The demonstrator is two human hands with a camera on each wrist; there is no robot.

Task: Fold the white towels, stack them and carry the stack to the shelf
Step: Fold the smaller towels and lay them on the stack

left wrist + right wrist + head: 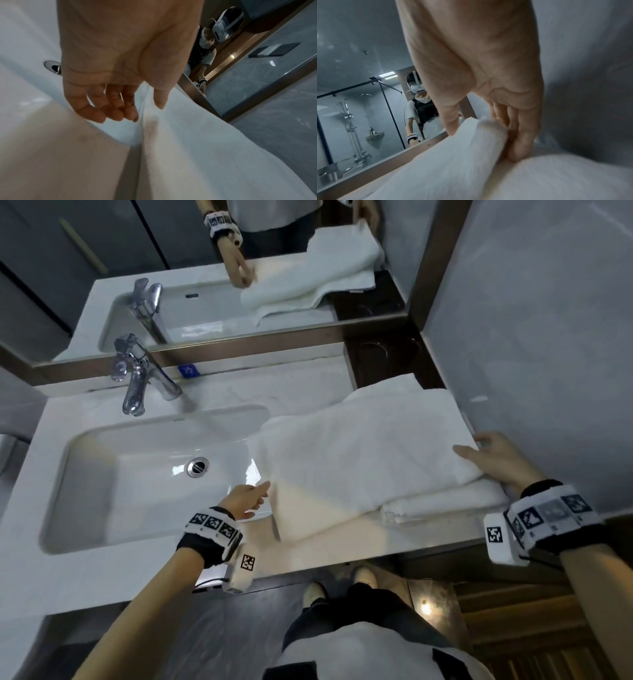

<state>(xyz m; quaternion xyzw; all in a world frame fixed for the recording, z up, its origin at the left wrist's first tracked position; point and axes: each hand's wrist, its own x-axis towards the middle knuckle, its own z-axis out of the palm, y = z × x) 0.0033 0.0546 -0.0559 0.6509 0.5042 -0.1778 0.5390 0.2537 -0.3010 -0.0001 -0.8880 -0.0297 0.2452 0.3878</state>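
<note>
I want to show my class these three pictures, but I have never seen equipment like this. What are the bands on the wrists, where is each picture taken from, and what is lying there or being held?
No machine here: a person works with bare hands. The patterned wristbands carry small cameras. The wide picture comes from a camera on the person's head, looking down; the other two look along each hand from the wrist.

A white counter holds a sink with a tap, below a mirror. Beside the sink lies a white towel on top of a folded towel.

The right hand pinches the upper towel's edge, thumb on top, fingers beneath. The left hand is relaxed at the towel's other edge; its fingers hold nothing.
</note>
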